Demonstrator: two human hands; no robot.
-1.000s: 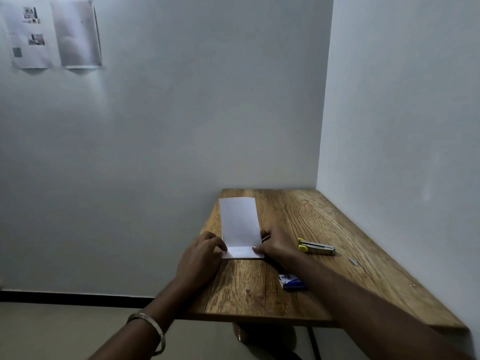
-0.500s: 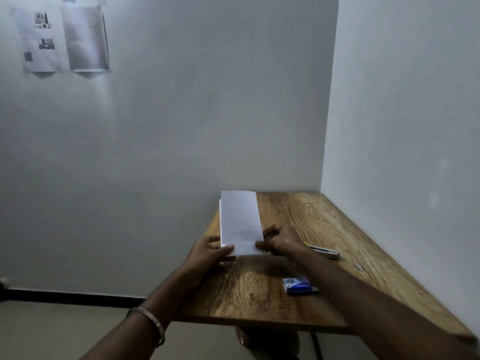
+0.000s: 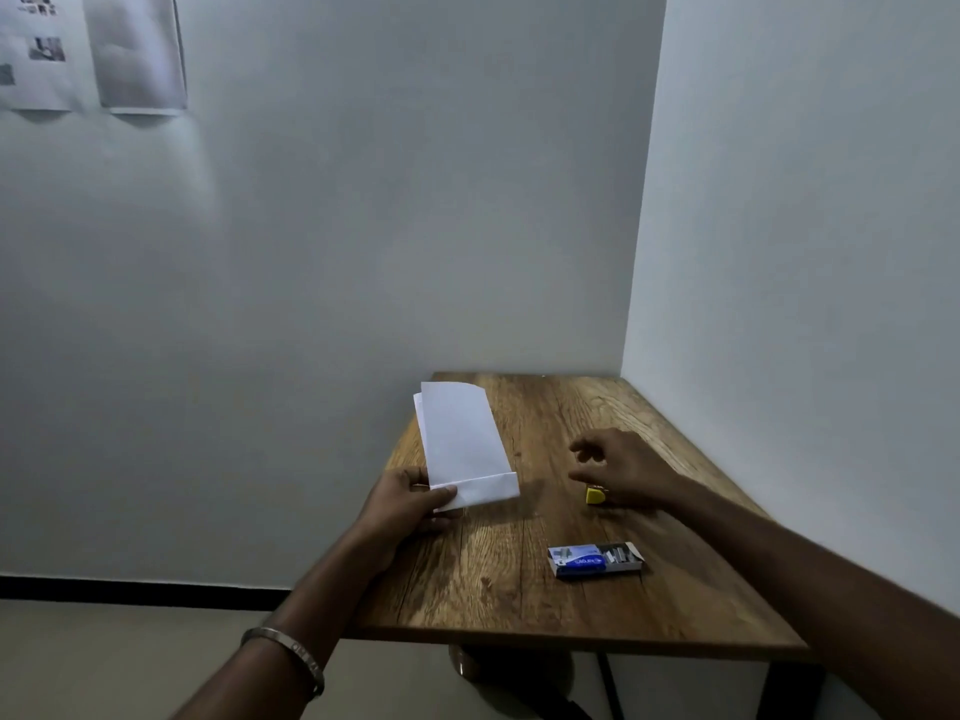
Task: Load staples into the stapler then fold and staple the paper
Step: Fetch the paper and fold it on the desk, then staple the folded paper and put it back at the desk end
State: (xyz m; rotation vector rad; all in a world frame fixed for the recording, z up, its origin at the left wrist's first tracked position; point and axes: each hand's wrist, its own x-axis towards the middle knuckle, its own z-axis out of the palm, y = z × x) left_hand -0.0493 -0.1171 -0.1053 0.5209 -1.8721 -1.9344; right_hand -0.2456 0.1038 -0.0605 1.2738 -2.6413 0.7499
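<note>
Head view: left hand (image 3: 402, 504) pinching folded paper (image 3: 464, 449); right hand (image 3: 626, 467) loosely spread; box (image 3: 595, 560) lettering unreadable.

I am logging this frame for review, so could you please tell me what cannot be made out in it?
- Stapler: head view, only its yellow end shows; the right hand covers the rest.
- Whether that hand touches it: unclear.
- Staple box: label print too small to read.
- Folded paper, held by the left hand: any staple in it is too small to tell.
- Wall sheets: cut off by the frame edge, blurred.

one paper (image 3: 464, 444), one stapler (image 3: 595, 495), one staple box (image 3: 595, 559)
</note>
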